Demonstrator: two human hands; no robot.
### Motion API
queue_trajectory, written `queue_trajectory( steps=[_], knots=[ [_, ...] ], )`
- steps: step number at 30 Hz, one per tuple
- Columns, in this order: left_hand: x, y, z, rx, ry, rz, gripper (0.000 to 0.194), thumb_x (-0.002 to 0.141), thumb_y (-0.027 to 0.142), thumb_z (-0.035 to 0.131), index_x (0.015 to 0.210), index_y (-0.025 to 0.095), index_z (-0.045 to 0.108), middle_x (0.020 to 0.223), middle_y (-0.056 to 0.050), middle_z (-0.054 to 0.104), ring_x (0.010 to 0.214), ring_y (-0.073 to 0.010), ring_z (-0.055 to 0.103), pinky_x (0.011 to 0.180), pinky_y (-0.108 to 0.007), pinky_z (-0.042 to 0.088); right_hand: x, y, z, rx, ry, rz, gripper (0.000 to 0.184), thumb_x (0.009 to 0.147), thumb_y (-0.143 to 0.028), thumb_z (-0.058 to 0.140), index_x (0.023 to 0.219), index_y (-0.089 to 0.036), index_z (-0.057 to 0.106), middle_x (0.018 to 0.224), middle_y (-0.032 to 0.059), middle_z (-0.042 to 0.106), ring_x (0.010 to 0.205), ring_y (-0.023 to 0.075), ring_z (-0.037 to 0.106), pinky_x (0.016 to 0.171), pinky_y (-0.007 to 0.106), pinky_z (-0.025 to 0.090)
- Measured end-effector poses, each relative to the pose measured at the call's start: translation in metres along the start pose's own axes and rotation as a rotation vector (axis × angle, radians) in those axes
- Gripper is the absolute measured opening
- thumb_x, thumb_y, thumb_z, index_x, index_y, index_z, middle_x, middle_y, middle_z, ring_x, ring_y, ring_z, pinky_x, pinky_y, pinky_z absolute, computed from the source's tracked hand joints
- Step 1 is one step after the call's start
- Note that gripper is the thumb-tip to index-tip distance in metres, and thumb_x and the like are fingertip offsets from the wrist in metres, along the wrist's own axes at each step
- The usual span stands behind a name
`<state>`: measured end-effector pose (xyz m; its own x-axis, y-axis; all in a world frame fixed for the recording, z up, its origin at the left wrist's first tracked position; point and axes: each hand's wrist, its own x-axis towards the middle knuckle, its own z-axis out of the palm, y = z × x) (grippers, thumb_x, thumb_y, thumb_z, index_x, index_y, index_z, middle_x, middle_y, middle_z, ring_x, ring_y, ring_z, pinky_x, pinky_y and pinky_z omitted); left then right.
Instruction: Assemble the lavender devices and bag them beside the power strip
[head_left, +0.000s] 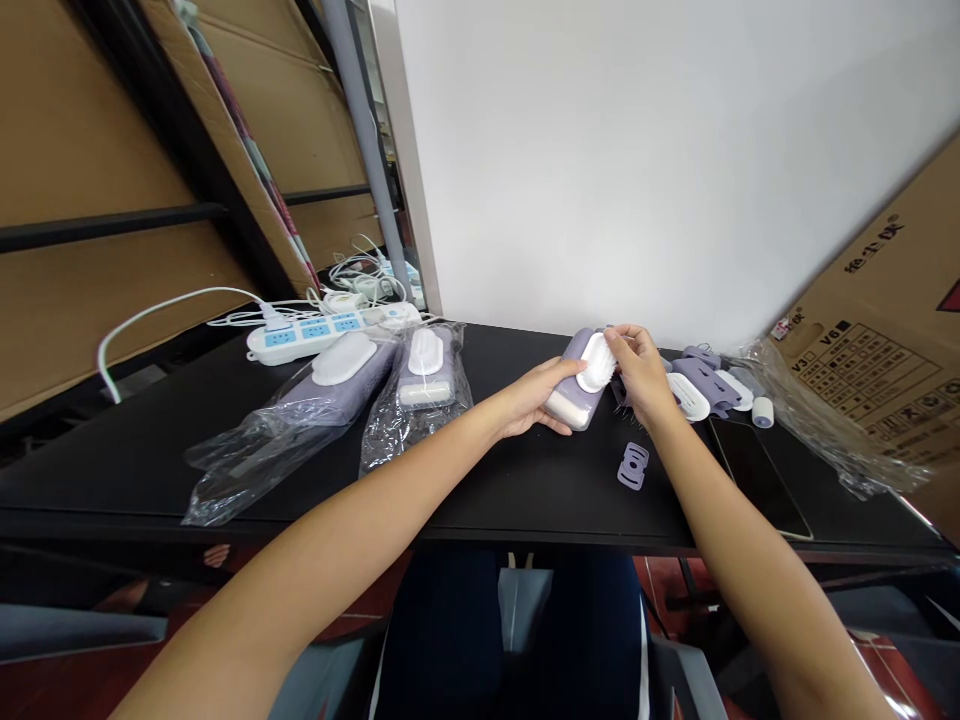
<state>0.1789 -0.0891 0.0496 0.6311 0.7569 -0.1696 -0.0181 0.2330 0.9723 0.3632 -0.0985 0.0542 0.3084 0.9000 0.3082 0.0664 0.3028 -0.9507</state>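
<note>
Cardboard carton [874, 345] at right is showing "V6" and "V3" in black above a printed grid chart [847, 400], while stylised dark Chinese characters [874, 247] near its upper edge are appearing too skewed to read.

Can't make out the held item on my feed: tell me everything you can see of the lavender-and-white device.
The lavender-and-white device is a rounded oblong, plastic-looking body, unwrapped, with a white oval piece on top and a white block at its near end. It sits tilted in both hands, the left hand along its side, the right hand's fingers on the oval.
</note>
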Motion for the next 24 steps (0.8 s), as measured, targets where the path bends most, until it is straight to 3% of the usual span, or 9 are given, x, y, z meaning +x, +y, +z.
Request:
queue_trajectory(
  steps=[4,8,12,15,20,24],
  knots=[
    [0.0,0.0,0.001,-0.012,0.003,0.018,0.052,0.093,0.059,0.063,0.13,0.024,0.056,0.095,-0.008,0.075,0.077,-0.024,0.076,0.05,-0.028,0.059,-0.002,0.005,0.003,-0.046,-0.007,-0.078,0.042,0.083,-0.062,0.072,0.105,-0.028,0.062,0.092,-0.0004,0.068,0.087,0.0188,0.063,0.08,0.033,0.052],
    [0.001,0.0,0.001,-0.026,0.048,0.047,0.048,0.093,0.058,0.063,0.126,0.025,0.058,0.088,-0.003,0.071,0.069,-0.0197,0.072,0.048,-0.027,0.058,-0.005,0.006,0.003,-0.343,0.071,-0.302,0.036,0.094,-0.058,0.06,0.107,-0.026,0.069,0.114,0.0081,0.066,0.108,0.0243,0.062,0.099,0.041,0.049],
    [0.003,0.0,0.004,-0.018,0.08,0.066,0.049,0.092,0.062,0.063,0.125,0.027,0.059,0.084,-0.001,0.068,0.064,-0.0172,0.069,0.046,-0.025,0.057,-0.01,0.001,0.008,-0.599,0.152,-0.403,0.039,0.101,-0.054,0.047,0.111,-0.025,0.071,0.11,0.0121,0.065,0.11,0.0296,0.06,0.101,0.049,0.045],
    [0.006,-0.002,0.006,-0.019,0.101,0.073,0.054,0.092,0.07,0.06,0.124,0.026,0.06,0.086,-0.002,0.069,0.065,-0.0169,0.069,0.047,-0.024,0.056,-0.014,-0.003,0.013,-0.721,0.194,-0.401,0.038,0.102,-0.054,0.045,0.112,-0.026,0.069,0.108,0.0126,0.067,0.105,0.0321,0.059,0.098,0.052,0.044],
    [0.012,-0.006,0.001,-0.001,0.146,0.102,0.06,0.092,0.076,0.053,0.124,0.026,0.062,0.08,-0.001,0.068,0.06,-0.0156,0.067,0.045,-0.023,0.052,-0.019,-0.003,0.021,-0.597,0.093,-0.271,0.02,0.097,-0.043,0.051,0.11,-0.031,0.059,0.103,0.0059,0.073,0.088,0.0291,0.064,0.085,0.045,0.047],
    [0.01,-0.004,0.0,0.024,0.171,0.118,0.06,0.093,0.076,0.053,0.126,0.026,0.062,0.079,-0.001,0.068,0.057,-0.0146,0.065,0.044,-0.022,0.05,-0.018,-0.002,0.024,-0.584,0.096,-0.258,0.018,0.094,-0.039,0.051,0.109,-0.031,0.056,0.102,0.0053,0.073,0.087,0.0291,0.065,0.085,0.045,0.047]
  ],
)
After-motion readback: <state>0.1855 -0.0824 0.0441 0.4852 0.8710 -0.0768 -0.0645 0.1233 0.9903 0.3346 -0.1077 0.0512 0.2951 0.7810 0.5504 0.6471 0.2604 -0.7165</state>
